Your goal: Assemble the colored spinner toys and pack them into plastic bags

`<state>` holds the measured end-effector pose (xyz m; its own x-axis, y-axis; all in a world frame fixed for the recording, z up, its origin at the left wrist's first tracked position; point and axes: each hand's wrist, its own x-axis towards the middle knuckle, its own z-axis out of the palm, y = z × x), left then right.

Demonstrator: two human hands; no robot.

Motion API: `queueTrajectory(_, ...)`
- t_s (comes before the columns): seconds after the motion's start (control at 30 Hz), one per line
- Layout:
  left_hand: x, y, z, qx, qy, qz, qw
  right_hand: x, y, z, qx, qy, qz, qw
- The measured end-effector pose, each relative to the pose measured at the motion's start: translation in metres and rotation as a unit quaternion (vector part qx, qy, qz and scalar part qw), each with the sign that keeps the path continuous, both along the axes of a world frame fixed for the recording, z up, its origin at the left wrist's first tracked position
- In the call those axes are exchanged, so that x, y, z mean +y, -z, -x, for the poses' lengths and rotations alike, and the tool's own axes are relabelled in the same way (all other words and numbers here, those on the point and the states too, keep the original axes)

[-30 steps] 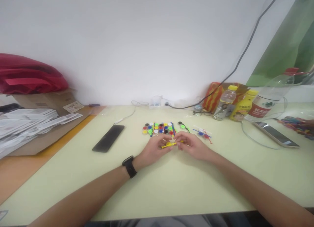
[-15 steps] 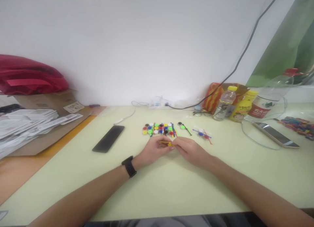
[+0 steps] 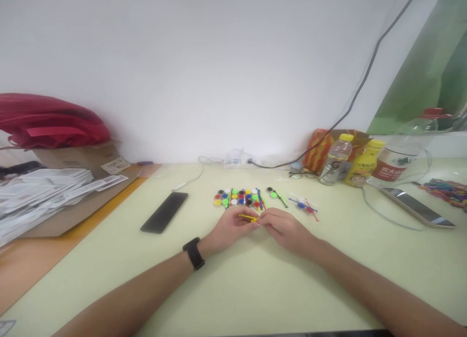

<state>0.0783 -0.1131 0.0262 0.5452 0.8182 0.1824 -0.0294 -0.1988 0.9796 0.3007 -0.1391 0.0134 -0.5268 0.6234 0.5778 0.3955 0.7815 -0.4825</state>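
Observation:
Over the near side of the table, my left hand (image 3: 230, 227) is closed on a small yellow plastic arrow (image 3: 248, 217), its thin shaft showing between thumb and fingers. Fingertips of my right hand (image 3: 286, 229) are pinched together at the arrow's right end; what they cover there is hidden. Just beyond my hands lies a group of colored round discs (image 3: 234, 201) with a blue arrow (image 3: 260, 199) and other thin arrows among them. To the right are a green disc (image 3: 273, 195) with a dark arrow, and several blue, red and white arrow pieces (image 3: 301, 205).
A black phone (image 3: 164, 212) lies left of my hands, another phone (image 3: 419, 208) far right. Bottles (image 3: 336, 159) and a paper bag (image 3: 315, 147) stand at the back right. Stacked white cards (image 3: 54, 186) and cardboard occupy the left. A power strip (image 3: 237, 157) sits against the wall.
The whole view has shifted slightly, so things sit a little lower and to the right. Both hands stay together, and the yellow arrow is tilted a bit differently between them.

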Motion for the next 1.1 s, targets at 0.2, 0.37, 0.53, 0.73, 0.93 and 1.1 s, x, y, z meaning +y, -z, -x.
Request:
queueTrajectory(0.2, 0.0, -0.009, 0.004, 0.047, -0.007, -0.062, 0.997, -0.006, -0.007, 0.004, 0.039, -0.013, 0.062, 0.997)
queueTrajectory(0.37, 0.001, -0.008, 0.005, 0.035, -0.003, -0.05, 0.998, -0.011, -0.012, 0.008, 0.068, 0.026, 0.126, 0.989)
queueTrajectory(0.53, 0.001, -0.004, 0.004, 0.044, -0.036, -0.042, 0.998, -0.011, -0.013, 0.009, 0.095, 0.028, 0.213, 0.972)
queueTrajectory(0.73, -0.001, -0.002, 0.001, 0.028, -0.056, -0.041, 0.997, -0.008, -0.012, 0.008, 0.112, 0.013, 0.269, 0.956)
queueTrajectory(0.93, -0.002, -0.001, 0.001, 0.035, -0.058, 0.024, 0.997, -0.005, -0.015, 0.006, 0.146, -0.006, 0.301, 0.942)
queueTrajectory(1.1, -0.002, -0.008, 0.0, -0.023, 0.014, 0.129, 0.991, -0.006, -0.02, 0.007, 0.161, 0.001, 0.307, 0.938)
